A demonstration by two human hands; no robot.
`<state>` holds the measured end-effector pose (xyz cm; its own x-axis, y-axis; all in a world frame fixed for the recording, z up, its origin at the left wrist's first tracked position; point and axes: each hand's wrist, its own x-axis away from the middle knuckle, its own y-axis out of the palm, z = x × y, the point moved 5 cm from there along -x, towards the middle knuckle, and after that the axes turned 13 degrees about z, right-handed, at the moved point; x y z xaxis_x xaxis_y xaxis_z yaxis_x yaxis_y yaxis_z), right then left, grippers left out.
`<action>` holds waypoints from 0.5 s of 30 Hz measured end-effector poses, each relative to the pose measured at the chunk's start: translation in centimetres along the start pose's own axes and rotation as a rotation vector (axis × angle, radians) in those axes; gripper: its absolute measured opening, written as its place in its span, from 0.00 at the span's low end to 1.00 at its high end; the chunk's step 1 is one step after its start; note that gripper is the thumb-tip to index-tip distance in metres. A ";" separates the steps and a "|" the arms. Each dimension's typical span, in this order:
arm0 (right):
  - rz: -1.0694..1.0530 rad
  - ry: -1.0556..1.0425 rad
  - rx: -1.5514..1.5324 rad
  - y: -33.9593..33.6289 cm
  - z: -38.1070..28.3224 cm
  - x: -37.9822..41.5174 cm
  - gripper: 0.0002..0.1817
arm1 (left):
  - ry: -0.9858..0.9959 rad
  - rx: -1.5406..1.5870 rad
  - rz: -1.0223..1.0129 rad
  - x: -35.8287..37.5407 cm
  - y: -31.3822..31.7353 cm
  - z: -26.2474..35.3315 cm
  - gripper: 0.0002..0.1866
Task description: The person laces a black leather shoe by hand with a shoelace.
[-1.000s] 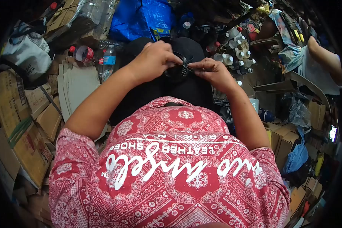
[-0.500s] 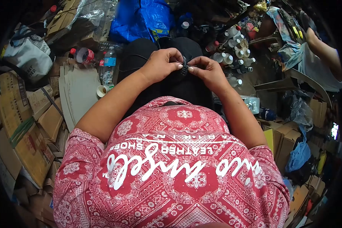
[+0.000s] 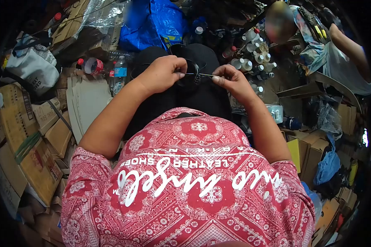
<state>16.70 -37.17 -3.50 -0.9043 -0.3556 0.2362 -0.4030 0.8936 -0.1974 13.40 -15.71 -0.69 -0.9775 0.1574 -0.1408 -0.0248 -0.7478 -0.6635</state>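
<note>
Over my dark-clad knees, a black coiled cord (image 3: 197,78) hangs between my two hands. My left hand (image 3: 167,71) is closed in a pinch on a black strand to the left of the coil. On the other side, my right hand (image 3: 231,81) pinches the end of a thin, light-coloured piece that runs from the fingertips to the coil. Whether this piece is wire or a needle cannot be made out. A loop of black cord curves above the coil.
Beyond my knees lies a blue bag (image 3: 154,24). Plastic bottles (image 3: 246,65) stand at the right, with another person's arm (image 3: 348,49) farther off. Stacked cardboard (image 3: 24,123) and a white bag (image 3: 33,66) are at the left. More bottles (image 3: 120,72) lie near my left knee.
My hands have moved apart, the left one leftward and the right one rightward. The light thin piece now shows between the coil and my right fingertips. Another person's head has come into view.
</note>
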 end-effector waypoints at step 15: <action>0.086 -0.145 0.309 -1.3 -0.5 3.9 0.07 | -0.113 -0.009 -0.053 -1.9 2.2 1.7 0.18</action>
<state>13.79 -39.57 -1.84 -0.9384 -0.3377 0.0732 -0.3282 0.8047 -0.4946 14.87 -18.81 -0.62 -0.9922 0.1228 -0.0221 -0.0759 -0.7341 -0.6748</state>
